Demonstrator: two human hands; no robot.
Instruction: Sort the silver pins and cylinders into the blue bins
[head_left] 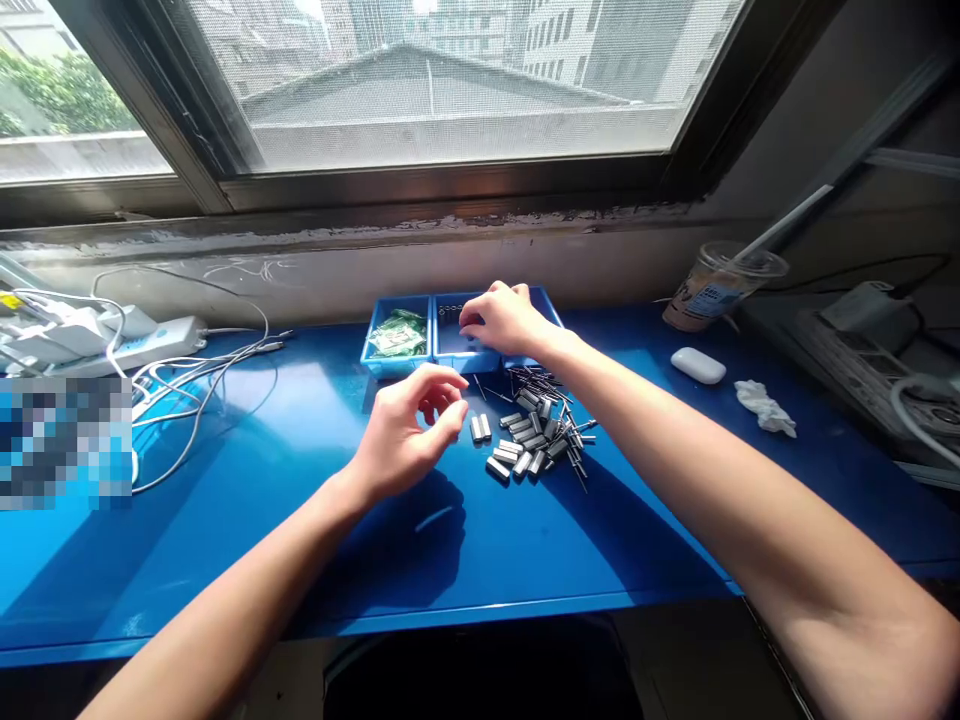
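My left hand [416, 430] hovers over the blue table with its fingers curled. A gap shows between thumb and forefinger, and nothing is visible in it. Two short grey metal pieces [481, 428] lie side by side just right of it. My right hand [504, 320] is over the middle blue bin [457, 362], thumb and forefinger drawn together and pointing down; whatever is between them is hidden. Small metal rings [450, 310] lie at the back of that bin. Below the right forearm is a pile of grey metal blocks [532, 435], mixed with thin dark pins [577, 450].
The left bin [367, 357] holds green and clear plastic packets [401, 333]. White cables [199, 390] and a power strip [169, 335] lie at the left. A straw cup [720, 290], a white case [698, 365] and crumpled tissue [765, 408] stand to the right. A window closes off the back.
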